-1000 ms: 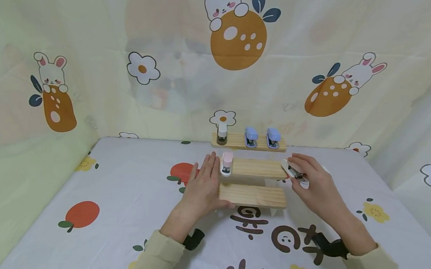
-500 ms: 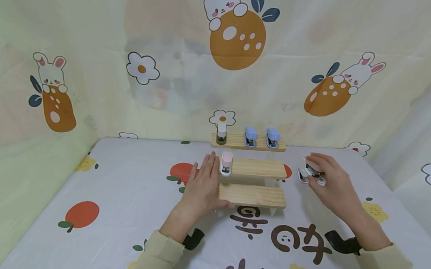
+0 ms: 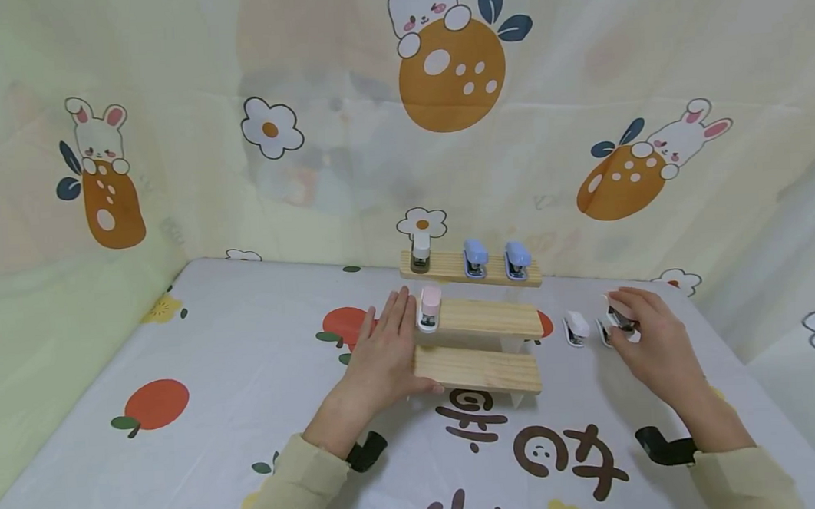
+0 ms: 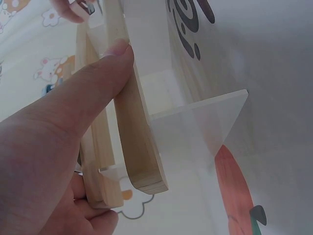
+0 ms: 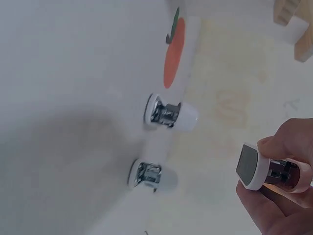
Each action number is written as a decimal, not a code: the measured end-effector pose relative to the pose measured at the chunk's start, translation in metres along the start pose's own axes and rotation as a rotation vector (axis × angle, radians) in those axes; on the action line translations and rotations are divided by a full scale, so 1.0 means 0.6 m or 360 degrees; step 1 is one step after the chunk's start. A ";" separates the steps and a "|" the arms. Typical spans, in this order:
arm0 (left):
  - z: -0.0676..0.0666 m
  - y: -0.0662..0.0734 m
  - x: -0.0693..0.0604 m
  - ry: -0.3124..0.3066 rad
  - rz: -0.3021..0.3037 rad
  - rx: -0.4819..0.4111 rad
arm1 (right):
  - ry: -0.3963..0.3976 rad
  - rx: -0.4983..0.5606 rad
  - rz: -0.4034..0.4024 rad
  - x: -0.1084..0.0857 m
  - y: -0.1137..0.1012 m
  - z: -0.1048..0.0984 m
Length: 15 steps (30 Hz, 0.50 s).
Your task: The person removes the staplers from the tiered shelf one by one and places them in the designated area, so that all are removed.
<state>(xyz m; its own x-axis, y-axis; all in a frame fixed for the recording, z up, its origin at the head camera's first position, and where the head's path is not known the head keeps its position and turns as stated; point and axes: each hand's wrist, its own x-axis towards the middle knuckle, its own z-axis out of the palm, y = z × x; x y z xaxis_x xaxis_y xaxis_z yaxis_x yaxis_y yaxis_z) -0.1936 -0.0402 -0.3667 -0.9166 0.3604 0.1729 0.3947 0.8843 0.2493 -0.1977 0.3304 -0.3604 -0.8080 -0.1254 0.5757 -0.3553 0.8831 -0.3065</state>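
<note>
My left hand rests against the left end of a stepped wooden stand, fingers straight along its side. In the left wrist view the thumb lies on the lower plank. A pink-topped mini stapler stands at the left of the middle plank. To the right of the stand, my right hand pinches a pale mini stapler above the table, its grey underside showing in the right wrist view. Two white mini staplers stand nearby, one nearer the stand and another beside it.
The back plank bears a white stapler with a dark base and two blue ones. Clear supports hold the planks. A printed cloth covers the table, and curtains surround it.
My right hand has moved to the right, away from the stand, with a stapler in its grasp. One white stapler now shows uncovered on the table. The left hand has stayed put.
</note>
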 end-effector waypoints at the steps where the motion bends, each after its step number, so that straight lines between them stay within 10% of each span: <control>1: 0.000 0.000 0.000 -0.0005 -0.0003 0.0000 | -0.0007 -0.0005 0.0017 -0.001 0.004 0.000; 15: 0.002 0.000 0.001 0.0012 0.0010 0.0004 | -0.0070 -0.0021 0.0153 -0.009 0.070 0.009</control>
<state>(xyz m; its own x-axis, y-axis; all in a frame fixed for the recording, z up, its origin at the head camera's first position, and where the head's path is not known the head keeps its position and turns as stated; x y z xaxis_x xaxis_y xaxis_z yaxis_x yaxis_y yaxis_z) -0.1939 -0.0397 -0.3676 -0.9137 0.3636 0.1818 0.4002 0.8828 0.2459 -0.2111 0.3658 -0.3805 -0.8581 -0.0590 0.5101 -0.2690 0.8978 -0.3488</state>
